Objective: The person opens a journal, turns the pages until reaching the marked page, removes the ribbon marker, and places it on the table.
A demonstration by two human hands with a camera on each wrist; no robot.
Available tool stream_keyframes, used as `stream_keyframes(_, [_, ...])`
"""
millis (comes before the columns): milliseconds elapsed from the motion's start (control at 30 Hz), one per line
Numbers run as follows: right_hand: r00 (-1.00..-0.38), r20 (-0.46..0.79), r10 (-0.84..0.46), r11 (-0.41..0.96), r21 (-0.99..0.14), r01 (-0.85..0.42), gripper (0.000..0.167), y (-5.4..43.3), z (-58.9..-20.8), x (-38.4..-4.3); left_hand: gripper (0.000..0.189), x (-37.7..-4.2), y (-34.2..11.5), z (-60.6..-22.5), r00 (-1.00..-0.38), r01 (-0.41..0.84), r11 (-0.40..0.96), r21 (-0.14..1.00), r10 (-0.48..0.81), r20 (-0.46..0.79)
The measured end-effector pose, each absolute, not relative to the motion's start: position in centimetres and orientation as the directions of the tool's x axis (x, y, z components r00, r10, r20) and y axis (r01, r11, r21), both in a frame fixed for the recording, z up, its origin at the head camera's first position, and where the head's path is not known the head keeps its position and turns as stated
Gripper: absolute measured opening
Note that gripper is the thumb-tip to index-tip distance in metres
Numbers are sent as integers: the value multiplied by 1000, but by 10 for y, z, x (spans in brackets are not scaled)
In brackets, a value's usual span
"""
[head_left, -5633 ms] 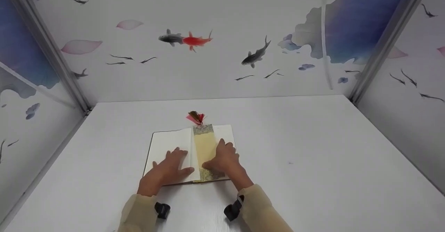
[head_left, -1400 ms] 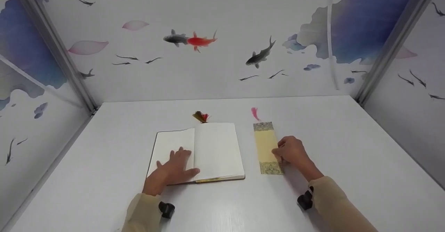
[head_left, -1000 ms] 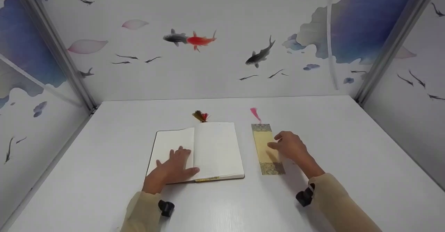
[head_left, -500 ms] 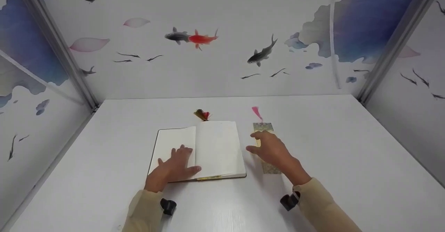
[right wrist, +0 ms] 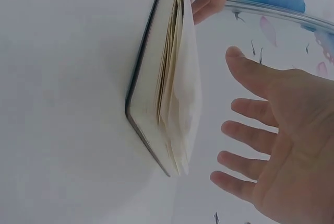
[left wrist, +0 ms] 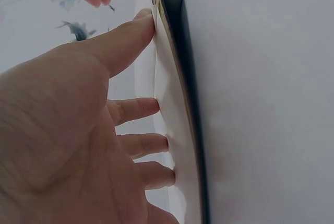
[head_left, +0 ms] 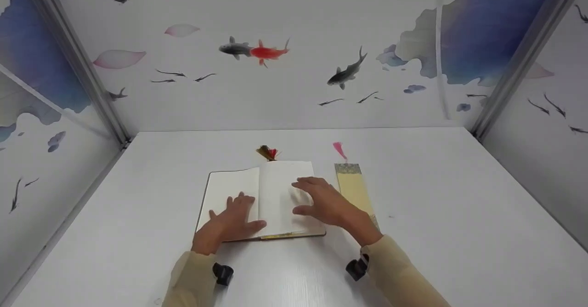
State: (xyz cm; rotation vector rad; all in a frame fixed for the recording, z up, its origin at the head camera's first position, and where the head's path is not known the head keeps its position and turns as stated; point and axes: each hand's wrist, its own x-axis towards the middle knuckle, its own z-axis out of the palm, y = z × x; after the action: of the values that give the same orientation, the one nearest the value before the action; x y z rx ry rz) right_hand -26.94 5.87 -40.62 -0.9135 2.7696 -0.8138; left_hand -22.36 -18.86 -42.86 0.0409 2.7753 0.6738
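An open notebook [head_left: 282,196] with blank white pages lies on the table. My left hand [head_left: 229,219] rests on its left page, fingers spread, and the left wrist view shows the fingertips touching the paper. Over the right page hovers my right hand [head_left: 326,201], fingers apart and holding nothing; in the right wrist view a gap separates it from the pages. A yellow bookmark [head_left: 353,187] with grey patterned ends and a pink tassel [head_left: 339,150] lies right of the notebook, its lower part covered by my right wrist. Olive and red tassels [head_left: 267,152] stick out from the notebook's top.
The white table [head_left: 436,196] is bounded by a back wall [head_left: 294,105] and side walls printed with fish and petals. Metal posts [head_left: 82,68] stand at the back corners. Small black devices [head_left: 223,274] sit at both wrists.
The bookmark went from the right page to the table on the right, where my right hand let it go. That hand then moved left over the right page; my left hand stayed put.
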Motion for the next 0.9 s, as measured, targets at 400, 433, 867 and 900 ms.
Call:
stream_keyframes(400, [-700, 16, -714, 567, -573, -592, 52, 36, -415, -268, 78, -223, -190, -430, -957, -32, 896, 443, 100, -272])
stream_keyframes(433, [-696, 14, -718, 566, -569, -596, 51, 35, -416, -268, 78, -223, -190, -429, -957, -31, 896, 443, 100, -271])
stream_keyframes(867, [-686, -131, -715, 651, -483, -586, 46, 36, -425, -268, 87, -223, -193, -426, -950, -18, 887, 462, 128, -284])
stream_keyframes(900, [-687, -144, -712, 657, -482, -580, 47, 37, -425, -268, 90, -223, -194, -426, -948, -14, 886, 463, 135, -287])
